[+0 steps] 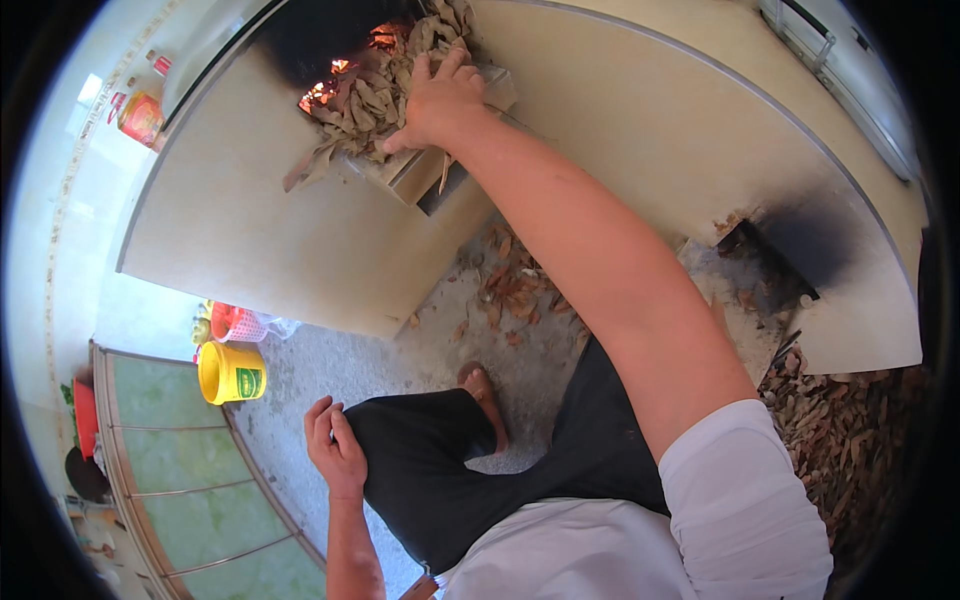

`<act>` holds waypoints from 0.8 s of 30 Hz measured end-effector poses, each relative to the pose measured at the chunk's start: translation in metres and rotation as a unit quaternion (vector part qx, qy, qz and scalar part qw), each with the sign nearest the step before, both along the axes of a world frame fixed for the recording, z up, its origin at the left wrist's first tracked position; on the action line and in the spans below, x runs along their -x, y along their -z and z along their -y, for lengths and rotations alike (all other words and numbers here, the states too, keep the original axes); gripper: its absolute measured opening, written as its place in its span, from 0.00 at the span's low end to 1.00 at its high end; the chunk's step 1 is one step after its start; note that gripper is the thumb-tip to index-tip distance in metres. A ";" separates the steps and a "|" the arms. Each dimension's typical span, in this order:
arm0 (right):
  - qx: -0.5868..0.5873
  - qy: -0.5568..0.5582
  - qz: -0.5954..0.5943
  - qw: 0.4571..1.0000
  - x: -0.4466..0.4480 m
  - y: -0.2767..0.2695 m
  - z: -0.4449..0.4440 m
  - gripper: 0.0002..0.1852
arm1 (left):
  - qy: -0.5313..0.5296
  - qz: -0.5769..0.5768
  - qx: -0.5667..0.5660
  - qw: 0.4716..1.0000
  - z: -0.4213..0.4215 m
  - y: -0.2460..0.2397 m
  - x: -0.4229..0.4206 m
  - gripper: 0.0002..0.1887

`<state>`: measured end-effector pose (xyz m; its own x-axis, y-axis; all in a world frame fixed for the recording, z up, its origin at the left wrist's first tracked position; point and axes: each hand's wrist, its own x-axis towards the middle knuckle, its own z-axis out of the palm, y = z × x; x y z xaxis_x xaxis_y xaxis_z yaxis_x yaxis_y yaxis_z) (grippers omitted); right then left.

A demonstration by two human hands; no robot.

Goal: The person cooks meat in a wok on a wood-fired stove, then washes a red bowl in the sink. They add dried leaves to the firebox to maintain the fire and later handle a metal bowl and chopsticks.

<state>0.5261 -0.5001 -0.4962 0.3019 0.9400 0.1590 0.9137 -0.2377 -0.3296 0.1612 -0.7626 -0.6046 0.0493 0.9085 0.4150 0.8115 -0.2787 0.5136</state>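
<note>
My right hand (448,101) lies with spread fingers on a heap of dry leaves (367,105) at the mouth of a tiled stove. Glowing embers and flame (319,96) show along the heap's left and upper edge, beside the soot-black opening (311,45). Beneath the heap a tiled ledge (405,176) juts out, with a dark slot under it. Whether any leaves are gripped cannot be told. My left hand (336,450) rests by my knee in black trousers (420,427), its fingers loosely curled, with nothing visible in it.
A second sooty stove opening (772,262) is at the right, above a large pile of dry leaves (847,442). Loose leaves (514,285) lie on the concrete floor by my sandalled foot (484,397). A yellow bucket (232,373) and a pink basket (244,324) stand left, near a green-panelled cabinet (180,450).
</note>
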 end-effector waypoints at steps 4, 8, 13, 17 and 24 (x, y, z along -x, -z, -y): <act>0.007 -0.017 0.065 0.998 -0.008 0.013 -0.027 0.61 | -0.003 -0.003 0.016 1.000 -0.002 0.001 0.000 0.11; 0.015 -0.045 0.081 0.996 -0.013 0.009 -0.043 0.48 | -0.013 0.003 0.031 0.999 -0.006 0.003 0.001 0.11; 0.056 -0.036 0.077 0.995 -0.010 0.001 -0.054 0.44 | -0.013 -0.003 0.035 0.999 -0.015 0.005 0.004 0.11; 0.036 -0.060 0.073 0.995 -0.021 0.009 -0.063 0.42 | -0.013 0.010 0.043 0.999 -0.020 0.002 -0.001 0.11; 0.017 -0.060 0.097 0.993 -0.019 0.010 -0.063 0.38 | -0.020 0.024 0.041 0.999 -0.017 0.001 0.001 0.10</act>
